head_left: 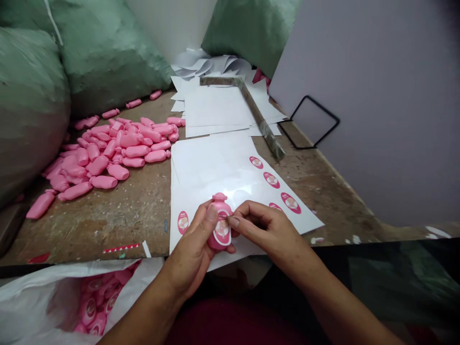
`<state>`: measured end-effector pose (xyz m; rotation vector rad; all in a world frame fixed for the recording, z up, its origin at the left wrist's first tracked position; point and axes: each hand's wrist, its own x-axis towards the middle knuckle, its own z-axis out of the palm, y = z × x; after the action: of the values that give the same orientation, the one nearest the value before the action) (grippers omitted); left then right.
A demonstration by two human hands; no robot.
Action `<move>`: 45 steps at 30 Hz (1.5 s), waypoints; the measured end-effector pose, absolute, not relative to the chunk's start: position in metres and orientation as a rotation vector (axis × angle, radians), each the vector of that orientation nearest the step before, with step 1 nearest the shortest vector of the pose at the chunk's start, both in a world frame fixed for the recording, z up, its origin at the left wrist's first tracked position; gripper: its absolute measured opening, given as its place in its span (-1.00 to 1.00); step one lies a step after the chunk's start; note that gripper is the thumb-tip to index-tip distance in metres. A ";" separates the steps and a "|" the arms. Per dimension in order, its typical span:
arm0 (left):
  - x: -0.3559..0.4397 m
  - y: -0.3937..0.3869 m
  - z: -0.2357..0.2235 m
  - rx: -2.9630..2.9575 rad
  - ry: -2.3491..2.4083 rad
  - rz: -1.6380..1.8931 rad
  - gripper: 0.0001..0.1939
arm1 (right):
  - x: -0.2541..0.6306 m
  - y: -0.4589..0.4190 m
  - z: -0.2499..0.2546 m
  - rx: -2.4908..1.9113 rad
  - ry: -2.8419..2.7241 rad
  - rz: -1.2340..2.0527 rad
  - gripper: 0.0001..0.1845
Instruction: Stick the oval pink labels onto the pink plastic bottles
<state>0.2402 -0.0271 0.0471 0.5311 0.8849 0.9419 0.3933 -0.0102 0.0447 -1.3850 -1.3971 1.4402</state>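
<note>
- While the left hand (pixel 196 251) clasps a pink bottle (pixel 220 205), thumb along its side,
- the right hand (pixel 269 224) curls inward, thumb and forefinger together at the label's (pixel 223 232) edge.

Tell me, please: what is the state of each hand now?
Left hand: closed on a pink bottle, holding it.
Right hand: curled at the right edge of the bottle's oval label; whether it pinches anything cannot be told.

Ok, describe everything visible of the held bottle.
The pink bottle looks like plastic, with rounded shoulders and a flared top. A darker pink-and-white oval sticker is on its front. The left grip holds it over white sheets, top pointing away from the person; the right grip has fingertips at its right side.
</note>
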 end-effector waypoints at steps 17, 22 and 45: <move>0.245 -0.027 0.041 0.430 0.916 1.059 -0.66 | 0.396 -0.027 0.044 -1.429 -1.585 1.113 -0.64; 0.249 -0.025 0.040 0.408 0.949 1.168 -0.70 | 0.388 -0.039 0.039 -1.396 -1.644 1.113 -0.49; 0.246 -0.025 0.041 0.355 0.758 0.973 -0.75 | 0.391 -0.023 0.041 -1.103 -0.945 1.478 -0.73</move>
<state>0.2456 -0.0248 0.0407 0.3546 0.7585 0.9729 0.3908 -0.0228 0.0408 -1.1026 -0.9452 1.4781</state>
